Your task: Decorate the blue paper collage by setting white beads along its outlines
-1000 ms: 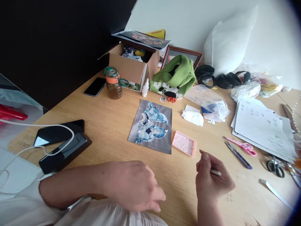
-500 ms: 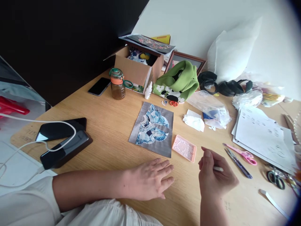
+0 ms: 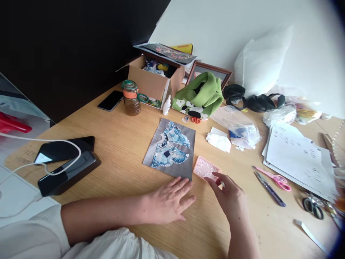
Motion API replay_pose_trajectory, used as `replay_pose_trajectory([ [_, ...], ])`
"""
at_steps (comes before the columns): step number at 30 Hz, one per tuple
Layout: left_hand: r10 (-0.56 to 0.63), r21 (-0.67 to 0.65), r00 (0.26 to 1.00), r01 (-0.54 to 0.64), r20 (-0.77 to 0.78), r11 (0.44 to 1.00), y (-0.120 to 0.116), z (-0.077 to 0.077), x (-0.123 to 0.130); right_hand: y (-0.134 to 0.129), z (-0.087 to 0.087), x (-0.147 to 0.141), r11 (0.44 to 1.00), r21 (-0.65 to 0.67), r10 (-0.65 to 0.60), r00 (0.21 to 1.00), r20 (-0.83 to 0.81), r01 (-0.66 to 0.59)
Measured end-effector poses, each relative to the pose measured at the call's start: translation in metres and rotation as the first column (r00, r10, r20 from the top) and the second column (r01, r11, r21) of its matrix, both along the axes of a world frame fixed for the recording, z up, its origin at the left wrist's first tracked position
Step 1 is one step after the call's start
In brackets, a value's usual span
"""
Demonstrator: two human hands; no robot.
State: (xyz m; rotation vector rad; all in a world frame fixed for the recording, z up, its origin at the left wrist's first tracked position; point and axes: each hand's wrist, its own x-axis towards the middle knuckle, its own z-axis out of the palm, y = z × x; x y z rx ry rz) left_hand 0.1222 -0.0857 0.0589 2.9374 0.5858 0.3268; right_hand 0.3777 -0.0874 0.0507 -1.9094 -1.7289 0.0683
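Note:
My left hand (image 3: 172, 199) lies flat with fingers spread, its fingertips at the lower edge of a grey fabric sheet (image 3: 155, 144). On that sheet is a blue patterned patchwork figure (image 3: 174, 138) outlined with small white beads. My right hand (image 3: 229, 192) reaches over the near right side of a pink tray (image 3: 194, 171) holding many tiny pale beads (image 3: 205, 169). The thumb and index finger point down into the tray, a little apart. A thin white stick (image 3: 222, 184) is held in the curled fingers; most of it is hidden, as is any bead at the fingertips.
Pink scissors (image 3: 280, 181), a craft knife (image 3: 269, 189), black-handled scissors (image 3: 312, 208) and paper sheets (image 3: 296, 154) lie right. Behind are a white bottle (image 3: 166, 105), red scissors (image 3: 196, 120), green cloth (image 3: 207, 88), a jar (image 3: 132, 102) and a cardboard box (image 3: 149, 82). Cabled phones (image 3: 70, 172) lie left.
My right hand has moved left and turned down over the bead tray, its thumb and index finger parting. My left hand has shifted slightly up to the fabric's edge. The view has turned a little.

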Motion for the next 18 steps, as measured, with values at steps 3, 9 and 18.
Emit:
replay_pose_trajectory([
  [3, 0.003, -0.017, 1.0, -0.003, -0.006, 1.0, 0.001, -0.002, 0.0, -0.001, -0.002, 0.003, 1.0, -0.009, -0.015, 1.0, 0.012, 0.015],
  [9, 0.007, -0.004, 1.0, -0.007, -0.01, 1.0, 0.002, -0.006, 0.0, -0.001, 0.0, 0.009, 0.999, -0.04, -0.008, 0.999, 0.046, 0.01],
  [18, 0.008, 0.013, 1.0, -0.007, -0.02, 1.0, 0.004, -0.006, -0.001, -0.001, 0.001, 0.012, 0.997, -0.074, -0.011, 0.998, 0.063, 0.016],
])
